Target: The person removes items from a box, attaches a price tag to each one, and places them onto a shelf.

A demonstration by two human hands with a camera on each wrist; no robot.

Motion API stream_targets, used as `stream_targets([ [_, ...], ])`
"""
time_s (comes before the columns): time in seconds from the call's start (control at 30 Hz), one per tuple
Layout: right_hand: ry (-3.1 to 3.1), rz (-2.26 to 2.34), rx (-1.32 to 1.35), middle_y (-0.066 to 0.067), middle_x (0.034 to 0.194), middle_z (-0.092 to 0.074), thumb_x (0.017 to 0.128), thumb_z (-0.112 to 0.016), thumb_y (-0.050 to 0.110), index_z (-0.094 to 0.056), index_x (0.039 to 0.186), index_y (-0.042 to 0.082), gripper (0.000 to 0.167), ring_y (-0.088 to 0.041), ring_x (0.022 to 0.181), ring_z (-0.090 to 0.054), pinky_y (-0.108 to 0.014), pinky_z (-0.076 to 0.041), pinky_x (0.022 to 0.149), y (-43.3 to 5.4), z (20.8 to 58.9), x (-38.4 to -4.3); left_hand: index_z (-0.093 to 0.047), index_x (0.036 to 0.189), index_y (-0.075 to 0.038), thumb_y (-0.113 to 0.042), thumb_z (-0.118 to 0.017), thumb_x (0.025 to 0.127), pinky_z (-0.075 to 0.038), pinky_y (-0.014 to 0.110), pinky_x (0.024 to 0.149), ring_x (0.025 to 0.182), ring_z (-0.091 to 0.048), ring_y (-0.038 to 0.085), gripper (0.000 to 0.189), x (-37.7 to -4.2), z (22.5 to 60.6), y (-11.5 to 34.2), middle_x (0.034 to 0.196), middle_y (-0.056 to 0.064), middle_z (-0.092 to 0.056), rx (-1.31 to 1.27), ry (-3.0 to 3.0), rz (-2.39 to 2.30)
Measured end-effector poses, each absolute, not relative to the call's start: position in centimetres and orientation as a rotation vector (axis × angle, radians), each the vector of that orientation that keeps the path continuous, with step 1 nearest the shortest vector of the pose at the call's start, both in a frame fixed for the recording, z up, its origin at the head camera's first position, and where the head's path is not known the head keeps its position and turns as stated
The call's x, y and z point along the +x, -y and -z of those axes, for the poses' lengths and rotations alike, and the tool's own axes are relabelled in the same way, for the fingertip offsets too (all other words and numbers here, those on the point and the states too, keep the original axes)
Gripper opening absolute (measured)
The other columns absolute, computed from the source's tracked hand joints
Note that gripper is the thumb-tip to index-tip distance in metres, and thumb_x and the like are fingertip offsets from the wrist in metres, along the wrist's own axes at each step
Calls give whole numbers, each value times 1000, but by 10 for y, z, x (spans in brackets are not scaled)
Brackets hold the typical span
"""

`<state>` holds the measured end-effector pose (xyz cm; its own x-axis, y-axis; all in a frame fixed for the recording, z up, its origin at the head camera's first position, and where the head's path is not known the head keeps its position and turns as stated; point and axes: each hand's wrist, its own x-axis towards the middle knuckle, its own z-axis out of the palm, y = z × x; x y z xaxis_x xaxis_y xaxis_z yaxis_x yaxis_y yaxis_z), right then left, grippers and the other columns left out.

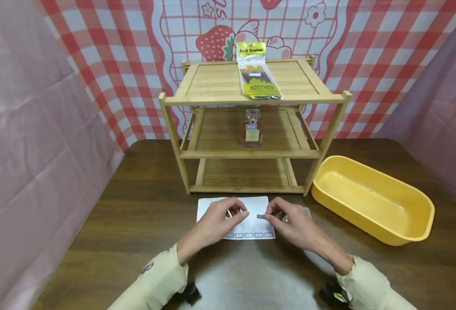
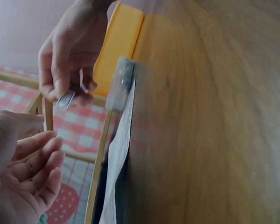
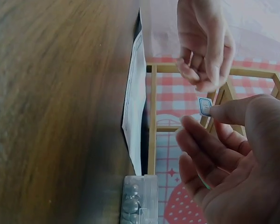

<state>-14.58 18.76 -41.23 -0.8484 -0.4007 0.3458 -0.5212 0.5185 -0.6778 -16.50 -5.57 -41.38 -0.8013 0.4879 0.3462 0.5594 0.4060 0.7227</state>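
Between thumb and fingertips, my right hand point(image 1: 295, 221) pinches a small blue-bordered label sticker point(image 3: 205, 107), held above a white sheet of labels point(image 1: 254, 204). A row of similar labels lines the sheet's near edge. My left hand point(image 1: 216, 219) hovers over the sheet's left part with fingers loosely bent, nothing in them, a short gap from the sticker. Beside the sheet, partly covered by my right hand in the head view, sits a clear plastic box point(image 3: 151, 198) with round grey pieces inside.
A three-level wooden rack point(image 1: 251, 189) stands behind the sheet. On its top lies an artist brushes packet point(image 1: 259, 82); a perfume bottle point(image 1: 252, 131) occupies the middle shelf. Both bear a small label. A yellow basin point(image 1: 371, 202) is at the right.
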Motion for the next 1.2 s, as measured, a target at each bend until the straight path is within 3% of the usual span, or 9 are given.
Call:
stream_targets([
  [0.2, 2578, -1298, 805, 11, 82, -63, 95, -72, 1, -63, 93, 14, 16, -6, 74, -61, -27, -54, 66, -187, 412, -145, -74, 97, -7, -10, -71, 98, -56, 33, 75, 82, -63, 7, 4, -164, 416, 40, 91, -1, -71, -1052, 2504, 1378],
  [0.4, 2578, -1308, 808, 12, 81, -63, 94, -72, 0, -63, 92, 13, 15, -6, 74, -60, -27, -54, 65, -188, 412, -145, -73, 92, -6, -7, -72, 96, -55, 34, 69, 79, -60, 9, 4, -163, 419, 32, 86, 0, -69, -1059, 2468, 1371],
  [1.2, 2579, -1175, 818, 15, 75, -57, 94, -73, 0, -63, 89, 16, 19, -2, 67, -53, -23, -47, 56, -208, 414, -143, -74, 92, -7, -8, -72, 95, -50, 22, 75, 80, -59, 8, 4, -170, 423, 10, 84, 0, -69, -1146, 2514, 1261],
])
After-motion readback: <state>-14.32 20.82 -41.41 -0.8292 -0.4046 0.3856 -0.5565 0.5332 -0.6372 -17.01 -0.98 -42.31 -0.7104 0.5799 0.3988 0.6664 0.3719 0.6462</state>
